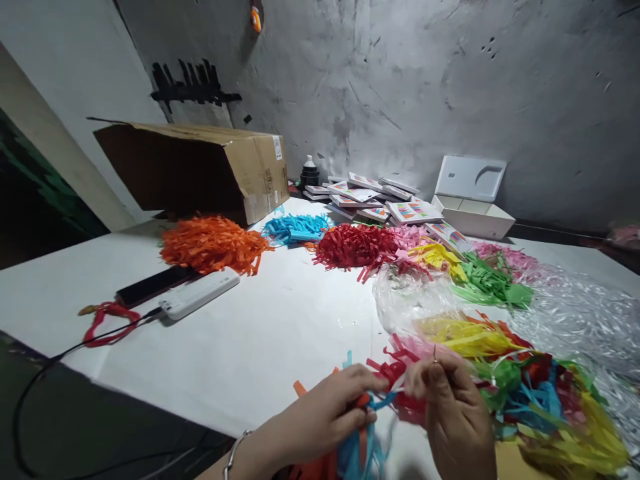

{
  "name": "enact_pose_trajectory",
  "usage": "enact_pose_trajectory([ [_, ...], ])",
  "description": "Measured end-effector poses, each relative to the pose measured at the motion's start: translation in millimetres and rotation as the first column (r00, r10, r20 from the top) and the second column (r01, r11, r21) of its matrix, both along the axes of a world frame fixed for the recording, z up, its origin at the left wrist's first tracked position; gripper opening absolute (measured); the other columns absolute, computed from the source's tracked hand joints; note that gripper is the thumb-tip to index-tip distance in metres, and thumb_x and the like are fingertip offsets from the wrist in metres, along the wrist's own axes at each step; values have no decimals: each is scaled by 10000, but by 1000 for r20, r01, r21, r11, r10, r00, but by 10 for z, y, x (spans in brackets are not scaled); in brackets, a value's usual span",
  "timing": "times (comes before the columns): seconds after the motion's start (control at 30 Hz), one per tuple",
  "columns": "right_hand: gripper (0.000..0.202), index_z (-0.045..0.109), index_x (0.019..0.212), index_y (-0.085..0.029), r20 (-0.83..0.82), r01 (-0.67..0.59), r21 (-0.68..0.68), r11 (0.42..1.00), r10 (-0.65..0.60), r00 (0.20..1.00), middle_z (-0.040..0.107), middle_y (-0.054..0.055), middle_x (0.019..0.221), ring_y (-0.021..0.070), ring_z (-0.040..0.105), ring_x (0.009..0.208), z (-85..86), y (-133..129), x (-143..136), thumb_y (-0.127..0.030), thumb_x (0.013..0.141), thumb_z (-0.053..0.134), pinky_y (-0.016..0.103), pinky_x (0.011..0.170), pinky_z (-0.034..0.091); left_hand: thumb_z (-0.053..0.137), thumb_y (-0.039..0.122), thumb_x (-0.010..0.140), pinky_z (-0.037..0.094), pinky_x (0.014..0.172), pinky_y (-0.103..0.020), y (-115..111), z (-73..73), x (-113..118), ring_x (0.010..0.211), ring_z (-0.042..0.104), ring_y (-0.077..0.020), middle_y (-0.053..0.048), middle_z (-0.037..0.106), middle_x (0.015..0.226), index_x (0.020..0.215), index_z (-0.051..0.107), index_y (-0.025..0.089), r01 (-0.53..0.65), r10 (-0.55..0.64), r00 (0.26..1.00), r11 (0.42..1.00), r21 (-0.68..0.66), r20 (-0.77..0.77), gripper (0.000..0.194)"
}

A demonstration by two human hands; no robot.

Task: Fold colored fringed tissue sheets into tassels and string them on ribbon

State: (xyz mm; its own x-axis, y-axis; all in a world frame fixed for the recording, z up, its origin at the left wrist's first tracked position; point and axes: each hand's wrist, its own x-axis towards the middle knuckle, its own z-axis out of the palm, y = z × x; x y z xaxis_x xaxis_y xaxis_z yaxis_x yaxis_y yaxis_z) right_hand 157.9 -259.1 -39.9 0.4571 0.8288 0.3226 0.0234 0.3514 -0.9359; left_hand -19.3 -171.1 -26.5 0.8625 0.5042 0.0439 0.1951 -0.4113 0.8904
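Note:
My left hand [335, 407] is closed, its thumb and fingers pinching a blue paper tassel [367, 440] where the strands gather. Orange strips [320, 463] hang under that hand. Beside it my right hand [453, 407] is raised, thumb and forefinger pressed together on a thin needle-like piece [435, 357] whose tip sticks up; its exact kind is too small to tell. A pale string [399, 383] runs between the hands. Red and pink paper fringe [395, 360] lies behind the fingers. To the right is a heap of mixed-colour tassels [545, 393], partly in clear plastic.
Orange [215, 243], blue [295, 228] and dark red fringe piles [355, 247] line the table [280, 327]. Behind are a cardboard box [255, 167], stacked packs [370, 197] and an open white box [473, 213]. A white power bank [200, 293] and phone [155, 283] lie left.

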Motion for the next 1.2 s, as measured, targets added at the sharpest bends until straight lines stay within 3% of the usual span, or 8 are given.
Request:
enact_pose_trajectory([
  [0.07, 226, 626, 888, -235, 5, -65, -57, 996, 65, 998, 556, -44, 596, 120, 544, 526, -45, -20, -44, -406, 1003, 533, 214, 525, 446, 634, 136, 825, 449, 996, -355, -1, -41, 14, 1103, 588, -231, -71, 607, 1342, 1434, 506, 280, -130, 134, 989, 989, -71, 57, 639],
  [0.13, 210, 653, 1013, -228, 181, -112, -130, 985, 135, 974, 606, -33, 640, 121, 566, 539, -87, -14, -107, -398, 1002, 531, 215, 542, 443, 612, 112, 805, 487, 944, -362, -13, -69, 37, 1011, 615, -215, -79, 589, 1359, 1539, 363, 287, -179, 189, 979, 976, -120, 73, 794],
  [0.3, 161, 641, 968, -230, 574, -163, -37, 986, 154, 805, 668, -14, 766, 114, 615, 639, -127, 81, -138, -280, 1007, 492, 194, 614, 454, 599, 143, 853, 500, 907, -352, -46, -61, 83, 985, 633, -211, -80, 630, 1245, 1549, 331, 276, -135, 165, 974, 973, -188, 153, 758],
  [0.43, 147, 668, 979, -226, 556, 7, 34, 999, -25, 831, 689, -5, 790, 119, 653, 677, -89, 93, -73, -268, 994, 528, 187, 650, 489, 603, 395, 947, 509, 798, -304, -53, -61, 69, 888, 629, -196, -65, 672, 1035, 1210, 637, 211, -130, 226, 946, 921, -366, 233, 322],
  [0.53, 188, 701, 977, -216, 462, 123, -36, 992, -92, 882, 693, 5, 760, 129, 649, 628, -62, 53, -90, -340, 983, 559, 196, 616, 502, 634, 510, 916, 474, 697, -258, -66, -81, 68, 762, 579, -162, -20, 633, 803, 900, 688, 170, -205, 348, 909, 852, -481, 230, 345],
  [0.67, 245, 714, 917, -207, 446, 202, -84, 976, -144, 883, 672, 12, 674, 134, 615, 549, -64, -11, -161, -392, 974, 564, 208, 550, 484, 753, 542, 810, 443, 661, -234, -82, -102, 91, 703, 531, -135, 8, 606, 746, 872, 695, 170, -320, 526, 819, 751, -578, 230, 382],
  [0.9, 241, 708, 844, -224, 605, 158, -17, 987, -116, 787, 649, -8, 635, 126, 620, 545, -74, -59, -198, -335, 976, 540, 209, 561, 451, 732, 536, 834, 431, 625, -224, -101, -126, 117, 649, 524, -122, 9, 614, 717, 864, 692, 174, -372, 560, 796, 752, -544, 230, 366],
  [1.2, 227, 697, 845, -222, 649, 172, 0, 985, -131, 749, 654, -6, 633, 127, 598, 528, -29, -81, -201, -305, 982, 537, 233, 574, 446, 659, 530, 889, 456, 679, -255, -98, -187, 123, 738, 597, -170, -44, 695, 791, 883, 705, 171, -446, 555, 805, 798, -405, 208, 363],
])
